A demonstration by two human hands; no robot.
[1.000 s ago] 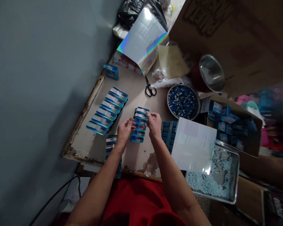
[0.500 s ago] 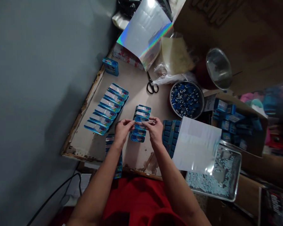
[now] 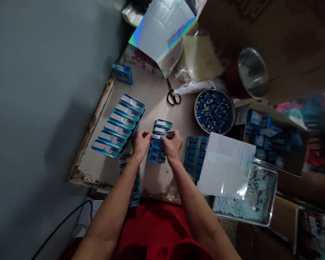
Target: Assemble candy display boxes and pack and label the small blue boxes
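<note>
Between both hands a short row of small blue packs [image 3: 157,151] lies on the table. My left hand [image 3: 141,145] is at the row's left side, thumb and index finger pinching one end of a shiny pale sticker strip [image 3: 157,137]. The other end is at the fingertips of my right hand [image 3: 173,145], also closed. The strip lies across the third pack from the far end. Pale strips cover the two packs beyond it, while the nearer packs show blue round shapes on top. Left of my left hand, a longer row of strip-covered packs [image 3: 117,126] stands at a slant.
Black scissors [image 3: 173,98] lie beyond the row. A bowl of blue-and-white pieces [image 3: 214,111], a white sheet [image 3: 227,166], a metal tray [image 3: 272,202] and a carton of blue packs [image 3: 300,155] are on the right. A wall [image 3: 43,90] borders the left.
The strip held between my fingers has come down onto the third pack, covering its round shape. Both hands have lowered slightly with it, and the view has shifted a little.
</note>
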